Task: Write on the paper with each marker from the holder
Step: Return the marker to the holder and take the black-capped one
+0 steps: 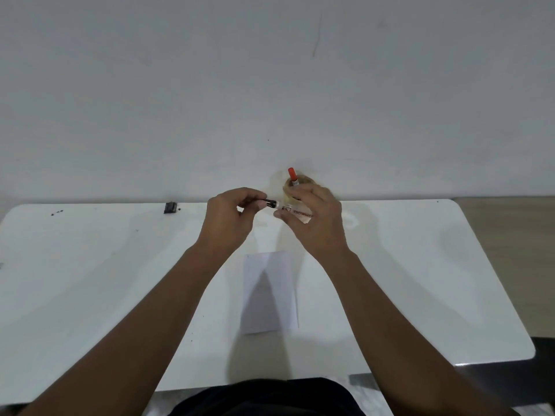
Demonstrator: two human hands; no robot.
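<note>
— While both hands are up over the far edge of the desk [90, 295], what is it they've got?

— One marker [292, 211], held level between them. Its barrel is white with printing on it, reddish lettering that is too blurred to read. The right hand [315, 219] is curled round that barrel, fingers closed on it, thumb underneath.

— And the left?

— The left hand [231, 219] is pinched shut on the dark cap [269, 202] at the marker's left end. Black cap, glossy. Whether it is seated on the barrel or partly drawn off, I cannot tell from where I stand.

— Where's the holder?

— Right behind the right hand, at the back of the desk against the wall. The holder [300, 183] is a round, tan, woven-looking thing, mostly hidden by the knuckles. A second marker [292, 177] stands upright in it, orange-red cap at the top, white body below.

— The paper?

— The paper [270, 292] is a white sheet lying flat in the middle of the desk, near the person, below the hands and between the forearms. Its surface looks blank, with the arms' shadow across it.

— Anything else?

— A small black object [170, 207] sits at the back edge on the left.
</note>
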